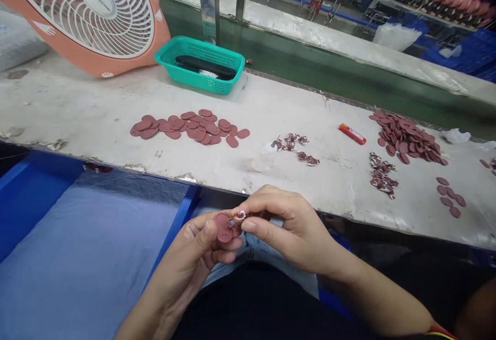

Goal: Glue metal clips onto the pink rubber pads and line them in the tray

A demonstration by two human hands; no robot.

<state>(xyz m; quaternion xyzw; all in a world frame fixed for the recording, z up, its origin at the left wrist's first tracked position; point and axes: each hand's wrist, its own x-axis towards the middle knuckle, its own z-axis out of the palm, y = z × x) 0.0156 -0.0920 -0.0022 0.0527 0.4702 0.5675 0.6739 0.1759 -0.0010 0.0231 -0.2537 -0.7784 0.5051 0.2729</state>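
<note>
My left hand (197,252) is closed on a dark red oval pad (223,228), held below the table's front edge. My right hand (287,223) pinches a small metal clip piece (237,216) against that pad. On the white table (77,112) above lie a spread of the same red pads (189,125) and small heaps of clip pieces (290,142).
A bigger pile of red pads (406,136), more clip pieces (382,174) and a red lighter (352,134) lie at the right. A teal basket (199,63) and an orange fan (89,14) stand at the back left. A blue bin (77,247) sits under the table.
</note>
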